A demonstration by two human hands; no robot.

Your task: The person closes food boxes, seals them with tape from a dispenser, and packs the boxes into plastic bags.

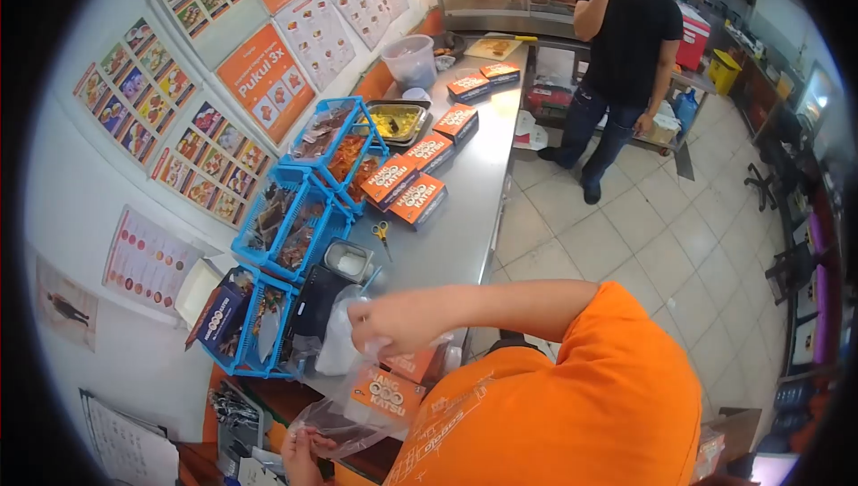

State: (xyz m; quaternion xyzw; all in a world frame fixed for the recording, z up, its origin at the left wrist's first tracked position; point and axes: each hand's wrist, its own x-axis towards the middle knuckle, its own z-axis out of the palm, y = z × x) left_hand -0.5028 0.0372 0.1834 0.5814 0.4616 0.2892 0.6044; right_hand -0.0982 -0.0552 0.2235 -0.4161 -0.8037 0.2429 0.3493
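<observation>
My right hand [386, 321] is closed on the upper part of a clear plastic bag [344, 419], next to a white plastic bundle [335, 347]. At the lower left, my left hand [308, 452] pinches the bag's other edge. Orange boxes printed "Mang Katsu" [386, 394] sit at the bag, in front of my orange shirt; the film and my right hand partly cover them. Whether both boxes are inside cannot be made out. Beyond my right hand are a small metal container [349, 261] and yellow-handled scissors [381, 234].
More orange boxes [418, 198] line the steel counter [465, 191]. Blue baskets [286, 218] of packets stand along the wall, near a metal tray of yellow food [396, 122] and a plastic tub [409, 61]. A person in black [628, 39] stands beyond the counter.
</observation>
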